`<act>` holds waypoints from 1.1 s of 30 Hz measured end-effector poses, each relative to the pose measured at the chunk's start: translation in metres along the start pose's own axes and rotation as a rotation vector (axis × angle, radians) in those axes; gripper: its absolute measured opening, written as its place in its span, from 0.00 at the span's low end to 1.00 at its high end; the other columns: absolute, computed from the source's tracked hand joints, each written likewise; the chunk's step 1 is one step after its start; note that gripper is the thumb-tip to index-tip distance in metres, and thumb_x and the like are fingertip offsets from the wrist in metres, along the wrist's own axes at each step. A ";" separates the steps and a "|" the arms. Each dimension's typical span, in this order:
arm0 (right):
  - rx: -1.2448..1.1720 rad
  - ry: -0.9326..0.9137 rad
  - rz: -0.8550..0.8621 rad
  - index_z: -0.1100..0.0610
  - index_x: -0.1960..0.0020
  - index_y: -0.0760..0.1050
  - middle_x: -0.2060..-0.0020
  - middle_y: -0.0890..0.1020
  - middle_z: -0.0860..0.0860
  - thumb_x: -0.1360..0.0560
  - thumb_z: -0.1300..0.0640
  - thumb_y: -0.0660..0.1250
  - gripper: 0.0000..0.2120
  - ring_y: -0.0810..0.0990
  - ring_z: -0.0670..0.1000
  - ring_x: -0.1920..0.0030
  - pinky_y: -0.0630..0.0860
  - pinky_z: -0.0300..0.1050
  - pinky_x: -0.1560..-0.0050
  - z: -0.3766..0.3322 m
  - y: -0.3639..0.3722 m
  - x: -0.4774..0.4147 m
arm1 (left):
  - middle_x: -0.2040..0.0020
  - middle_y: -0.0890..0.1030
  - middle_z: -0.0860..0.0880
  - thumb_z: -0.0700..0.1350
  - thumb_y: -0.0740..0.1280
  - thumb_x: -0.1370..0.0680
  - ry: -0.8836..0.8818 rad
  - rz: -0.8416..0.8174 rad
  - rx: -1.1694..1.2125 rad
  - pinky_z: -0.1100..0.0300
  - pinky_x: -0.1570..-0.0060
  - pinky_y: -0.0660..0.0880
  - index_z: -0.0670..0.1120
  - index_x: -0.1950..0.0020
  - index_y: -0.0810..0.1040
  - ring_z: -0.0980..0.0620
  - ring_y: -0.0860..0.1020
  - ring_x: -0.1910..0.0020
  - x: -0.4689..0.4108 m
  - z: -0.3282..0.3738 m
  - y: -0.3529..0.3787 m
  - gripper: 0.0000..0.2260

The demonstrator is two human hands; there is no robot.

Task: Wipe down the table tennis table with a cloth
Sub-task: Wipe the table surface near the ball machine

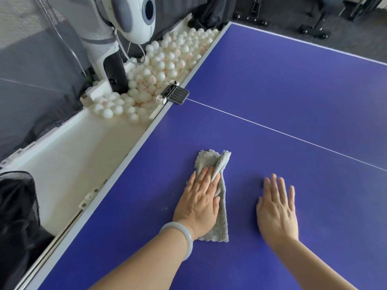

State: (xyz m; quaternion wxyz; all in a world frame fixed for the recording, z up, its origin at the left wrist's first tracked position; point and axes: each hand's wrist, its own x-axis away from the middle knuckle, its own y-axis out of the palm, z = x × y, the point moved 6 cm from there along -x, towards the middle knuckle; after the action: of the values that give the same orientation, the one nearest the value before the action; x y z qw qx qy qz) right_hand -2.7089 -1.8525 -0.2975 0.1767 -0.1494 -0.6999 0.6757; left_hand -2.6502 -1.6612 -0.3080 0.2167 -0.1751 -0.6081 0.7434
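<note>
Cloth (pixel 212 162): grey, rumpled, folded long, lying on the blue table (pixel 272 84) near its left edge, on the near side of the thin white line (pixel 272 129).

Left hand (pixel 199 203): palm down on the cloth, fingers straight and close together, pressing flat rather than clutching. I see cloth beyond the fingertips and along the thumb side. Pale bracelet (pixel 180 234) on the wrist.

Right hand (pixel 276 212): just right of the cloth, apart from it, palm down, fingers spread, holding nothing. It is slightly blurred, so I cannot tell whether it rests on the table or hovers just above.

Tray (pixel 62 149): white trough along the table's left edge.

Balls (pixel 167 59): white, heaped at the tray's far end.

Ball machine (pixel 134 19): white and grey, above the balls.

Clamp (pixel 175 94): black, on the table edge where the white line ends.
</note>
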 end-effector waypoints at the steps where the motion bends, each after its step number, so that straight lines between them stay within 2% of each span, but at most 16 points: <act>1: -0.005 -0.104 0.009 0.61 0.20 0.50 0.20 0.50 0.57 0.17 0.55 0.45 0.27 0.45 0.55 0.19 0.33 0.53 0.22 -0.016 0.000 -0.002 | 0.19 0.48 0.46 0.52 0.42 0.18 -0.001 0.006 0.009 0.49 0.22 0.44 0.46 0.19 0.47 0.50 0.44 0.20 0.002 0.000 0.000 0.27; 2: -0.026 -0.151 -0.005 0.59 0.19 0.48 0.19 0.48 0.55 0.16 0.54 0.46 0.26 0.43 0.54 0.20 0.33 0.51 0.22 -0.032 0.000 -0.005 | 0.19 0.48 0.46 0.52 0.42 0.18 0.001 0.025 0.016 0.49 0.22 0.44 0.46 0.19 0.47 0.50 0.44 0.20 0.002 0.000 0.000 0.27; 4: -0.132 -0.019 -0.041 0.56 0.19 0.43 0.19 0.43 0.51 0.16 0.52 0.46 0.28 0.39 0.51 0.20 0.34 0.50 0.22 -0.047 0.003 -0.011 | 0.19 0.49 0.46 0.52 0.42 0.17 0.007 0.049 0.035 0.48 0.22 0.46 0.46 0.19 0.48 0.49 0.45 0.20 0.004 0.004 0.000 0.26; 6: -0.197 0.101 -0.007 0.55 0.18 0.44 0.19 0.44 0.49 0.16 0.51 0.45 0.28 0.39 0.49 0.20 0.35 0.50 0.22 -0.055 0.007 -0.013 | 0.19 0.50 0.45 0.51 0.44 0.17 0.015 0.042 0.041 0.46 0.22 0.47 0.45 0.19 0.50 0.48 0.46 0.20 0.006 0.007 0.004 0.26; 9: -0.201 0.138 0.020 0.54 0.18 0.47 0.19 0.46 0.47 0.17 0.50 0.45 0.28 0.41 0.48 0.20 0.35 0.49 0.22 -0.059 0.011 -0.015 | 0.20 0.55 0.43 0.50 0.47 0.17 0.076 0.028 0.009 0.44 0.24 0.48 0.43 0.20 0.55 0.46 0.52 0.21 -0.002 -0.008 0.002 0.26; 11: -0.197 0.153 0.032 0.54 0.19 0.48 0.19 0.46 0.46 0.17 0.50 0.46 0.28 0.42 0.47 0.20 0.34 0.48 0.22 -0.058 0.012 -0.017 | 0.21 0.57 0.42 0.50 0.44 0.18 -0.003 0.048 -0.067 0.42 0.24 0.49 0.41 0.20 0.56 0.44 0.54 0.21 -0.023 -0.039 -0.007 0.26; 13: -0.183 0.160 0.027 0.53 0.19 0.47 0.19 0.46 0.46 0.17 0.49 0.45 0.28 0.41 0.47 0.20 0.33 0.47 0.23 -0.058 0.013 -0.019 | 0.20 0.55 0.41 0.49 0.40 0.18 -0.143 0.060 -0.114 0.42 0.23 0.47 0.41 0.20 0.51 0.43 0.52 0.21 -0.054 -0.081 -0.018 0.27; 16: -0.172 0.160 0.014 0.53 0.19 0.47 0.19 0.46 0.45 0.18 0.49 0.46 0.28 0.41 0.46 0.20 0.32 0.47 0.23 -0.059 0.012 -0.017 | 0.19 0.51 0.45 0.50 0.43 0.17 -0.228 0.041 -0.092 0.45 0.23 0.42 0.45 0.19 0.46 0.45 0.47 0.20 -0.106 -0.125 -0.023 0.26; 22: -0.195 0.172 0.033 0.52 0.19 0.49 0.20 0.48 0.46 0.18 0.50 0.48 0.28 0.43 0.47 0.20 0.33 0.47 0.22 -0.060 0.012 -0.020 | 0.19 0.54 0.47 0.52 0.49 0.18 -0.300 0.070 -0.076 0.45 0.23 0.45 0.51 0.19 0.52 0.47 0.49 0.21 -0.183 -0.157 -0.031 0.26; 26: -0.194 0.150 -0.001 0.52 0.19 0.45 0.19 0.44 0.46 0.18 0.49 0.44 0.28 0.38 0.46 0.21 0.31 0.47 0.23 -0.060 0.013 -0.020 | 0.20 0.56 0.46 0.51 0.51 0.18 -0.331 0.072 -0.128 0.43 0.24 0.47 0.48 0.20 0.55 0.46 0.52 0.22 -0.192 -0.142 -0.031 0.26; 30: -0.193 0.159 -0.001 0.53 0.19 0.45 0.20 0.43 0.46 0.18 0.49 0.44 0.29 0.38 0.46 0.21 0.32 0.48 0.23 -0.060 0.009 -0.018 | 0.19 0.53 0.48 0.51 0.49 0.18 -0.112 0.002 -0.042 0.45 0.23 0.44 0.49 0.19 0.53 0.46 0.49 0.21 -0.197 -0.074 -0.019 0.26; 33: -0.197 0.162 -0.004 0.53 0.19 0.45 0.20 0.43 0.46 0.18 0.49 0.44 0.29 0.38 0.46 0.21 0.32 0.48 0.23 -0.061 0.012 -0.021 | 0.19 0.51 0.50 0.51 0.49 0.17 -0.056 -0.014 -0.023 0.44 0.23 0.42 0.50 0.19 0.50 0.47 0.47 0.20 -0.216 -0.033 -0.012 0.26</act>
State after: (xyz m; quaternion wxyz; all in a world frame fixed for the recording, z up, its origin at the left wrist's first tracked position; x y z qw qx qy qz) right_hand -2.6628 -1.8067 -0.3091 0.2184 -0.2191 -0.7466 0.5889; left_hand -2.4488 -1.7473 -0.3040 0.2028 -0.1525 -0.6235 0.7395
